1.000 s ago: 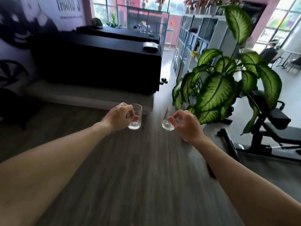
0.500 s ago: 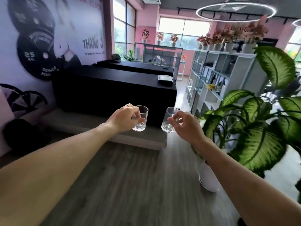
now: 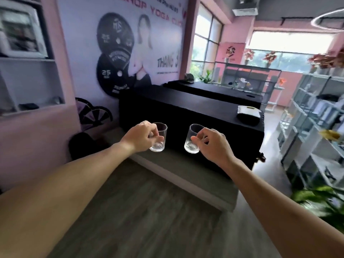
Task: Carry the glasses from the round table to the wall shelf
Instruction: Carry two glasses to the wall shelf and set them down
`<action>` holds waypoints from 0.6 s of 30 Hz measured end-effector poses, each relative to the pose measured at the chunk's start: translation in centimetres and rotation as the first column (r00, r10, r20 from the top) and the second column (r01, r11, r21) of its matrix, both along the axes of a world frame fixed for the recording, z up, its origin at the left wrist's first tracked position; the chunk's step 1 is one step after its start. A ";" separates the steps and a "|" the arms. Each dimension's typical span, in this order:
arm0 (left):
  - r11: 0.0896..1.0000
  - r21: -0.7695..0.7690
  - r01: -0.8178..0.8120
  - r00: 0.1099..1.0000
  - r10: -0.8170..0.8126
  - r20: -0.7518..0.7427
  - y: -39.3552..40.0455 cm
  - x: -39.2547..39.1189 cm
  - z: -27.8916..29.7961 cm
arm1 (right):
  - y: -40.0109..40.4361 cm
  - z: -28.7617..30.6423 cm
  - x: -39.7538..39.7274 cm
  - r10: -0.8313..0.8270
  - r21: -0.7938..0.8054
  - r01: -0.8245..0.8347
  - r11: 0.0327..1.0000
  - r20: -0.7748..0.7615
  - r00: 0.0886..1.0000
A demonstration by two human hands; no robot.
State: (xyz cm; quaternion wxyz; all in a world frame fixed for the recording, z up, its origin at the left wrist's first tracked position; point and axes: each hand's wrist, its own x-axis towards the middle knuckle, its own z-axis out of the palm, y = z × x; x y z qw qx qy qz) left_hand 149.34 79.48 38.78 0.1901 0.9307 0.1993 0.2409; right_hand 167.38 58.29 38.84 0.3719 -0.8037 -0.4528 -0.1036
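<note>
My view has swung left: the wall shelf now shows, so I'm close, left hand and right hand each closed round a glass

Both arms are extended forward, bare. The left hand is closed around a glass, knuckles upward. The right hand is closed around another glass, pinched near the rim.

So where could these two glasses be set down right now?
Both hands, left hand and right hand, hold a glass. Free: the recessed wall shelf at far left, bare in its middle, and the black counter left of the pouch. The white rack looks crowded.
</note>
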 end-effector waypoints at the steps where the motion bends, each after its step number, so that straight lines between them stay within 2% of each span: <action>1: 1.000 0.003 -0.018 1.000 0.018 -0.004 1.2 0.3 -0.1 | 1.5 0.0 0.6 0.020 -0.005 -0.020 1.000 0.004 1.000; 5: 0.996 -0.001 -0.088 0.996 0.088 -0.005 7.2 2.3 -0.7 | 8.3 -0.7 3.6 0.083 -0.027 -0.083 0.996 -0.009 0.996; 10: 0.997 0.018 -0.071 0.997 0.072 -0.012 13.9 5.9 -1.4 | 14.6 -1.8 7.0 0.082 -0.036 -0.083 0.996 -0.023 0.996; 18: 0.998 0.054 0.011 1.000 -0.013 0.021 26.0 15.0 0.5 | 25.0 -0.3 14.7 -0.031 -0.011 0.031 0.999 0.004 1.000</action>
